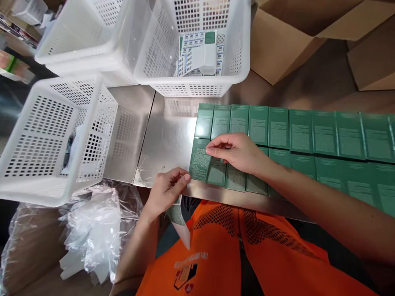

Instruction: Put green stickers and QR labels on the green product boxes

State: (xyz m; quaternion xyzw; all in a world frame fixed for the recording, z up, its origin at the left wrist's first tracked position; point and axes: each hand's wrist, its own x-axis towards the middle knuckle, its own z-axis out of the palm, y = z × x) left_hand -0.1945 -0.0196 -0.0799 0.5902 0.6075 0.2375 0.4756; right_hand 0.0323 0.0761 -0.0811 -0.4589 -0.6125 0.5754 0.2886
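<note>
Green boxes (258, 123) lie side by side in two rows on the metal table. My right hand (239, 153) is over the near row at its left end, thumb and forefinger pinched at the upper right of the leftmost box (199, 164). Whatever is between those fingertips is too small to make out. Pale printed text covers that box's face. At the table's front edge, my left hand (168, 189) is closed on a strip of labels (179, 222), which hangs below it in front of the orange vest. Its thumb is near the box's lower left corner.
A white perforated basket (193, 88) at the back holds printed label sheets (188, 55). Another basket (69, 181) stands at left, beside stacked white baskets (75, 55). Crumpled clear plastic (95, 230) lies below left. Open cardboard boxes (280, 45) are at back right.
</note>
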